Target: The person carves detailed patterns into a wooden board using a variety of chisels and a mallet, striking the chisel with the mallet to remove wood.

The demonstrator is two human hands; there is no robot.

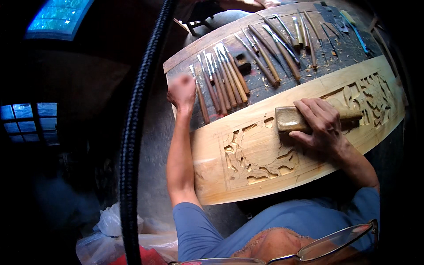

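A long pale wooden panel (207,154) lies across the bench in front of me, with floral openwork (260,172) cut into its left part and more carving (373,99) at its right. My right hand (320,121) is wrapped over a wooden mallet (289,119), its block head pointing left and resting on the panel. My left hand (182,92) is closed beyond the panel's far left corner, beside the leftmost chisel (202,101). Blur over its fingers hides what, if anything, they hold. Wooden-handled chisels (229,81) lie in a row just right of it.
More chisels and gouges (265,57) are spread along the dark bench (212,48) among wood chips. A blue-handled brush (360,39) lies at the far right. A black braided cable (137,110) crosses the view on the left. Clear plastic bags (110,225) sit at lower left.
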